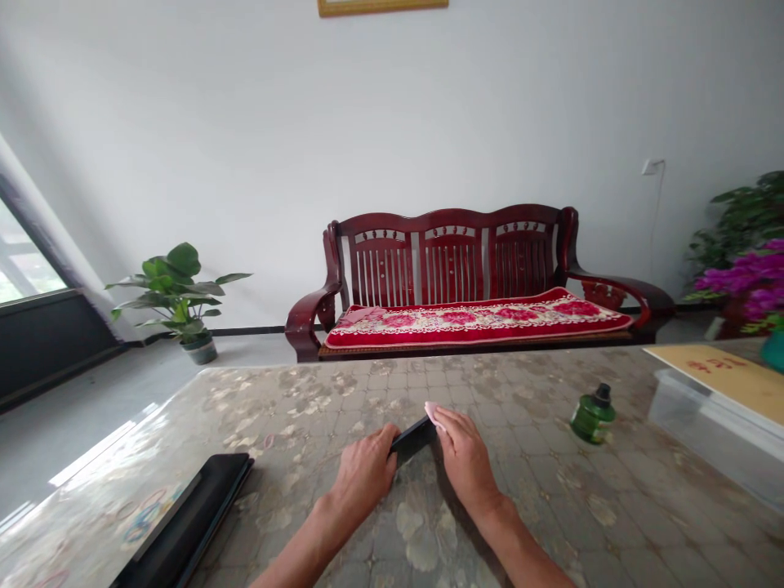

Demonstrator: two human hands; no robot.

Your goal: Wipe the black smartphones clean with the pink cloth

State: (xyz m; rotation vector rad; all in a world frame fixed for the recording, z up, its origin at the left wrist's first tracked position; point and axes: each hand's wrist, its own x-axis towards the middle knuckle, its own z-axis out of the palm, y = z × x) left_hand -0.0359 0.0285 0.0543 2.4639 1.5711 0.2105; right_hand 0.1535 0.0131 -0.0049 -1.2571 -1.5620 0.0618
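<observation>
Above the middle of the table, my left hand grips one end of a thin, dark, flat slab that looks like a phone, tilted with its edge up. At the slab's other end, my right hand is closed around a folded pale pink cloth or tissue. The cloth lies against the slab's far end. My right fingers partly cover it, so its full size is hidden.
The table has a patterned cover. A black folded case and several rubber bands lie left. Right are a green bottle and a clear plastic box under a tan envelope. Beyond stands a wooden bench.
</observation>
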